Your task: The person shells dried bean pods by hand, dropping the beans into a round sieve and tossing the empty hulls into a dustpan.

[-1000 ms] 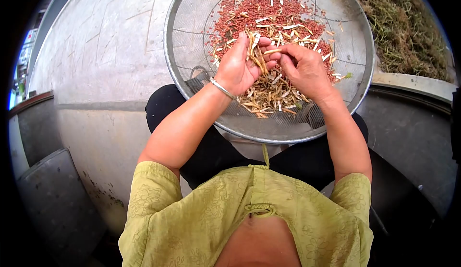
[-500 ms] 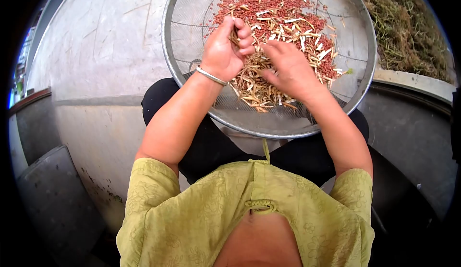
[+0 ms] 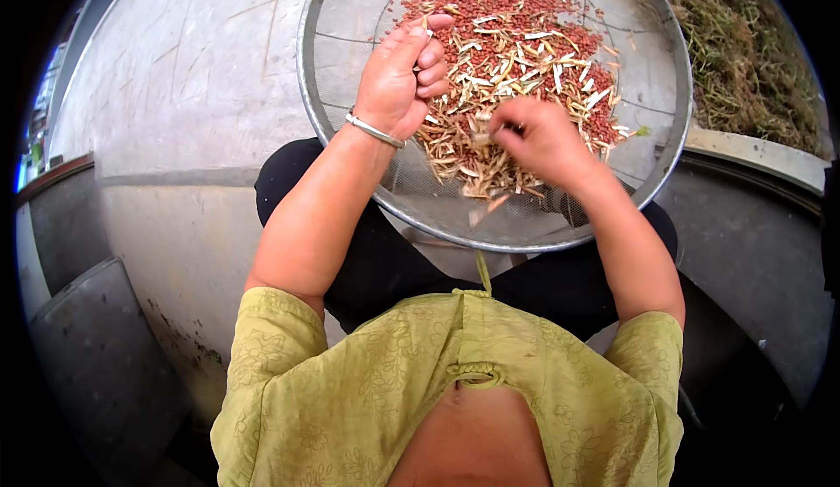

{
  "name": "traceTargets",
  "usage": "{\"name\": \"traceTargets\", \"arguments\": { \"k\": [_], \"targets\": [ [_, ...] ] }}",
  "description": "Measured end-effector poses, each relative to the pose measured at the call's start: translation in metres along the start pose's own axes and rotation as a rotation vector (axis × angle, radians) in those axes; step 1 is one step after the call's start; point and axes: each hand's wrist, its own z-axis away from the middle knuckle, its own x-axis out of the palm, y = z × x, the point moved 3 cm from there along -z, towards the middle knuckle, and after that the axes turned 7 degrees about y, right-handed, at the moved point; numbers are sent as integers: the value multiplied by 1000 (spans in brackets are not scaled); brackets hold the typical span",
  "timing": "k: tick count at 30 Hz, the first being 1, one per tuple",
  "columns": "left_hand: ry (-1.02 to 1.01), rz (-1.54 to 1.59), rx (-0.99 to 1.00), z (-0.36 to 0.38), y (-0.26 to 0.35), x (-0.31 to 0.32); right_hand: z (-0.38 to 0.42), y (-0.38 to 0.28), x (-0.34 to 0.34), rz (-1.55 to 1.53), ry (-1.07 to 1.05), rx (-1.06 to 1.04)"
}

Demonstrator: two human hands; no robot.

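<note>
Though seen only from above, easy to recognise: a round mesh sieve (image 3: 346, 14) over the lap, probably placed so to have its whole floor within short reach. Whether resting on the black-trousered knees (image 3: 385, 268) or on some support below, cannot tell. Taking the sieve as a clock: at nine o'clock, above the mesh, the left hand (image 3: 401, 76), with fingers curled inward and thumb toward forefinger, pinching a slim dry pod (image 3: 427, 26) pointed to twelve, likely so closely in order not to let it slip. Inside the curled palm, perhaps more pods; cannot tell. On the left wrist, a silver bracelet (image 3: 374, 128). Toward five o'clock, low over the husks, the right hand (image 3: 547, 141), bent, with thumb and forefinger narrow around a small dark gap; because of blurred pale pieces near the fingertips, cannot tell if holding anything. Kept low, perhaps, for dropping nothing outside the rim. Toward six o'clock, a heap of husks (image 3: 459, 163), nearest to the body. From twelve round toward four, red beans (image 3: 490, 1), spread wide, with husks mixed among them near the centre. Outside, between two and three o'clock, a pile of dry plants (image 3: 744, 58), well apart from both hands, maybe for not mixing with the beans.
</note>
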Motion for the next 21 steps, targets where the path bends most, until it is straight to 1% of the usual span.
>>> {"name": "traceTargets", "arguments": {
  "k": [1, 3, 4, 7, 8, 10, 11, 13, 15, 17, 19, 20, 21],
  "targets": [
    [-5, 2, -1, 2, -1, 1, -3, 4, -10, -111, 20, 174],
    [44, -121, -15, 4, -3, 2, -9, 13, -22, -560, 66, 384],
    [37, -120, -17, 4, -4, 4, -12, 7, -31, -660, 100, 400],
    [26, -276, -70, 5, -9, 10, -16, 12, -38, -895, 143, 468],
    [13, -293, -79, 6, -12, 10, -16, 12, -38, -896, 147, 467],
    [6, -301, -95, 6, -17, 12, -17, 13, -36, -1071, 167, 501],
    [3, -306, -111, 6, -21, 12, -17, 14, -35, -1071, 170, 497],
    [-29, -300, -121, 7, -27, 12, -17, 14, -32, -1234, 187, 532],
    [-61, -324, -113, 11, -32, 17, -17, 11, -31, -1280, 196, 549],
    [-83, -305, -109, 16, -36, 22, -19, 11, -27, -1323, 171, 618],
    [-131, -371, 27, 21, -37, 32, -19, 9, -19, -1321, 171, 592],
    [-106, -525, 117, 22, -38, 32, -19, 10, -15, -1210, 178, 524],
    [-106, -527, 115, 20, -41, 31, -20, 8, -12, -1098, 183, 458]
  ]
}}
